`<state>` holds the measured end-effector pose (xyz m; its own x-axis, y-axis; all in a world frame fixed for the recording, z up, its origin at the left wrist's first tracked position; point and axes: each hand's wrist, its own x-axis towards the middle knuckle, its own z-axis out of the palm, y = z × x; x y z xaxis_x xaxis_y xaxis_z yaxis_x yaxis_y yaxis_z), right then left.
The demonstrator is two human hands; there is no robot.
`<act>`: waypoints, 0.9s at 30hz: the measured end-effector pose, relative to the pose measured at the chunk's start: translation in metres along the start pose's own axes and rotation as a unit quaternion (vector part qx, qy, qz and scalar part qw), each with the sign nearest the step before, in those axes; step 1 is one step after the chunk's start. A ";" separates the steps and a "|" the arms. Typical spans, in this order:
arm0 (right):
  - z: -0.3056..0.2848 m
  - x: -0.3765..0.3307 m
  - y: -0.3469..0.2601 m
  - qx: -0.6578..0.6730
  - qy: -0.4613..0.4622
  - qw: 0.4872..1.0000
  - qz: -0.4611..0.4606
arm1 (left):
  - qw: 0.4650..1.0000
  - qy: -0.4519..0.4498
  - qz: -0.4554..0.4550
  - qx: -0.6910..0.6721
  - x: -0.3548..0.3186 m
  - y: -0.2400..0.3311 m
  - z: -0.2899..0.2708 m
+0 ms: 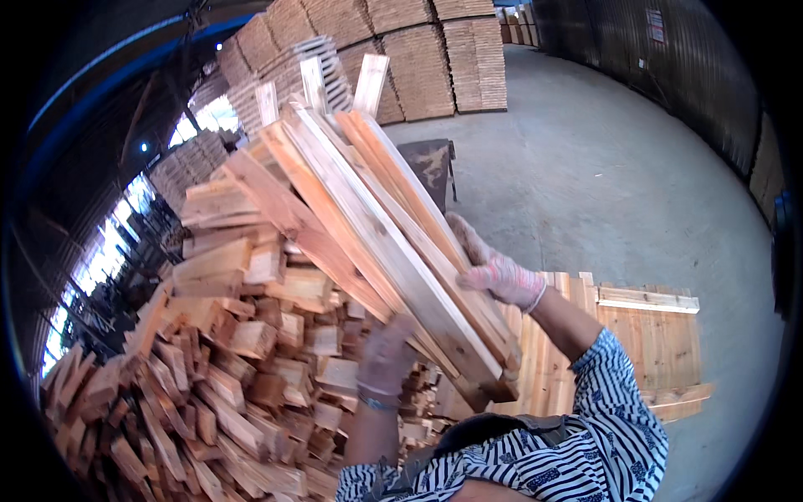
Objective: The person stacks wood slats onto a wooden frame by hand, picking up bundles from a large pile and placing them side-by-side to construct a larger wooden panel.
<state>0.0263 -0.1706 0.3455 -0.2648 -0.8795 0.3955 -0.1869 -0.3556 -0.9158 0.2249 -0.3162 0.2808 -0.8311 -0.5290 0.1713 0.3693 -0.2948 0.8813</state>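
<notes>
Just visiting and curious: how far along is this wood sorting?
Done: boards lie flat on the low stack at right. In hand: the left hand and right hand, both gloved, grip a bundle of slats lifted off the heap. Left: the big jumbled pile remains, so plenty seems to be left.

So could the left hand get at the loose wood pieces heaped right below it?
Probably not right now: the left hand is propping up the bundle of planks. The heap of wood pieces lies close beneath, with nothing between.

stacked board piles (435,50), concrete floor (602,167), dark stand (428,163)
</notes>
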 end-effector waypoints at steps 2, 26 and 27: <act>0.005 -0.024 0.015 -0.030 -0.010 0.999 0.038 | 0.993 -0.022 0.073 0.094 -0.012 -0.016 -0.004; -0.052 -0.193 0.124 0.051 0.136 0.989 0.027 | 0.912 -0.285 -0.032 0.294 0.019 -0.171 0.039; -0.053 -0.193 0.125 0.050 0.139 0.988 0.039 | 0.916 -0.269 0.003 0.297 0.018 -0.176 0.042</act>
<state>0.0038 -0.0287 0.1583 -0.5269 -0.7897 0.3143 -0.0644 -0.3316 -0.9412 0.1274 -0.2397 0.1470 -0.9733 -0.0140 0.2289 0.2162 0.2775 0.9361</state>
